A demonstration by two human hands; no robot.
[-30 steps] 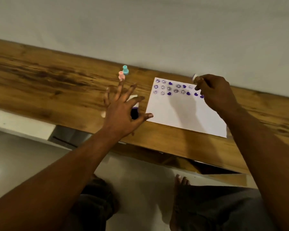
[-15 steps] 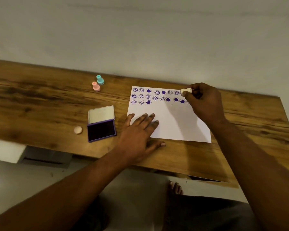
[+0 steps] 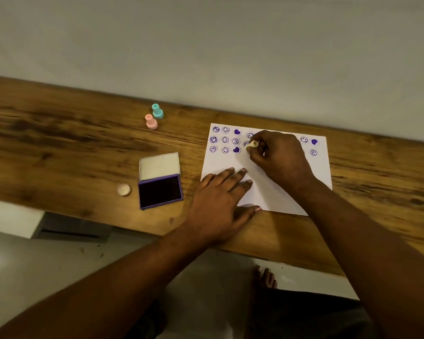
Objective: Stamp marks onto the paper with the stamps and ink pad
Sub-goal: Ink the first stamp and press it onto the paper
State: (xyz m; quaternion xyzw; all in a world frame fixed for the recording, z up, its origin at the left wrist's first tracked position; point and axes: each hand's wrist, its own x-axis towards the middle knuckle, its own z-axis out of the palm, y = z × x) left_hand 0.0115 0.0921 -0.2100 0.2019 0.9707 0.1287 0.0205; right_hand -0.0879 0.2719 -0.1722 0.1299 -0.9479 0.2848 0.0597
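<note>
wooden counter [image 3: 59,148], long, dark-grained, set against a plain pale wall.

small round cap [image 3: 124,189], pale pink, lying flat near the counter's front edge, just beside the ink pad on its left.

ink pad [image 3: 160,189], purple case, open; dark inked face up, pale lid [image 3: 159,165] folded back on the far side and lying flat.

pink stamp [image 3: 151,121], upright, beyond the ink pad toward the wall.

teal stamp [image 3: 157,111], upright, just behind the pink stamp and close to touching it; contact not clear.

left hand [image 3: 218,204], palm down, fingers straight and slightly spread, pressed flat on the near left corner of the paper, thumb along the near edge; nothing gripped.

paper [image 3: 264,192], white sheet, flat on the counter right of the ink pad, turned a little out of line with the counter's edge.

purple marks [image 3: 225,139], smiling faces in rings and solid hearts, in three rows along the far part of the sheet; a few more at the far right corner, the middle stretch hidden by the right hand.

cream stamp [image 3: 252,145], pinched in the fingertips, tilted, its end down at the third row beside a heart; contact with the sheet not visible.

right hand [image 3: 279,160], fingers curled round the cream stamp, over the far middle of the paper.

bare foot [image 3: 266,277], on the floor below the counter's front edge.
</note>
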